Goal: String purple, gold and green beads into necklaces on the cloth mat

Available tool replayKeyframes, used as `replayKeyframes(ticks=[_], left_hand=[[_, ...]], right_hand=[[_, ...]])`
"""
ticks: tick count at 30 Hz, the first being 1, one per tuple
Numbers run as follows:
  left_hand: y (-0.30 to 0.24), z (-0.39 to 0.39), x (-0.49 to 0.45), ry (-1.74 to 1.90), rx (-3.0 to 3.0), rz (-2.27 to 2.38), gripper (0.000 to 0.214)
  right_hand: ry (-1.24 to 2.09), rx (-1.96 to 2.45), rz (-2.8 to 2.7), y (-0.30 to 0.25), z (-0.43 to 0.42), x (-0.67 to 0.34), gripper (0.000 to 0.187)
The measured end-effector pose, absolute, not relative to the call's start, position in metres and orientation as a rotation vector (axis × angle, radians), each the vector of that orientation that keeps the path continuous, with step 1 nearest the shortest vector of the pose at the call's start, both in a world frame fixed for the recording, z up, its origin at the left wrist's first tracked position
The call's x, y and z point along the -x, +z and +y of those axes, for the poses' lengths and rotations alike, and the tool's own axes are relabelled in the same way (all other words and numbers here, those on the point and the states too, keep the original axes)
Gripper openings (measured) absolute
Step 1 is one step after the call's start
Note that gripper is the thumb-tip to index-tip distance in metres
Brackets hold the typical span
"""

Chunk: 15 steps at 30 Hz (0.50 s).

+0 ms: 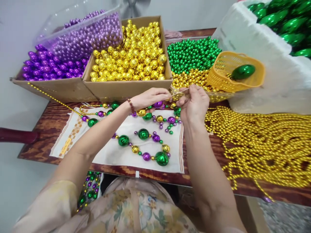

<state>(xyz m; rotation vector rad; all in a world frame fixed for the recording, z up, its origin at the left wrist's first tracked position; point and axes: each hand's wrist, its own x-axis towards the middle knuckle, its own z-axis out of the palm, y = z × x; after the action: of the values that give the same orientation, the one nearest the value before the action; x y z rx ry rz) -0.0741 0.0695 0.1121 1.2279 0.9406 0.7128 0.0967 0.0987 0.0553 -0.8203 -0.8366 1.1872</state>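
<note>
A thin pale string (179, 92) stretches between my two hands above the far edge of a white cloth. My left hand (155, 97), with a beaded bracelet at the wrist, is closed on one end of it. Below its fingers hang or lie a gold bead (141, 112) and a purple bead (158, 104); I cannot tell whether the hand touches them. My right hand (195, 102) pinches the string's other end, fingers curled. On the cloth (102, 155) a strand of green, purple and gold beads lies in a curve, with a large green bead (161, 158) nearest me.
Behind stand a cardboard box of gold beads (126, 86), a box of purple beads (55, 89) and a clear bin (116, 27). A yellow basket (259, 76) leans near green beads (194, 53). Gold bead chains (267, 145) cover the table's right; a white foam box (255, 42) stands behind.
</note>
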Motion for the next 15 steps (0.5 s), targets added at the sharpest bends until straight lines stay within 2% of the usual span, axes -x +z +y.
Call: replayKeyframes(ticks=[3, 8, 15], left_hand=[[0.096, 0.063, 0.094, 0.625, -1.325, 0.952, 0.02], [0.075, 0.053, 0.116, 0.615, -1.368, 0.934, 0.031], [0.068, 0.041, 0.126, 0.61, -1.448, 0.962, 0.032]], right_hand=[[1.219, 0.838, -0.762, 0.046, 0.093, -0.087, 0.022], [1.464, 0.885, -0.947, 0.035, 0.064, -0.059, 0.029], [1.448, 0.887, -0.855, 0.035, 0.061, -0.052, 0.039]])
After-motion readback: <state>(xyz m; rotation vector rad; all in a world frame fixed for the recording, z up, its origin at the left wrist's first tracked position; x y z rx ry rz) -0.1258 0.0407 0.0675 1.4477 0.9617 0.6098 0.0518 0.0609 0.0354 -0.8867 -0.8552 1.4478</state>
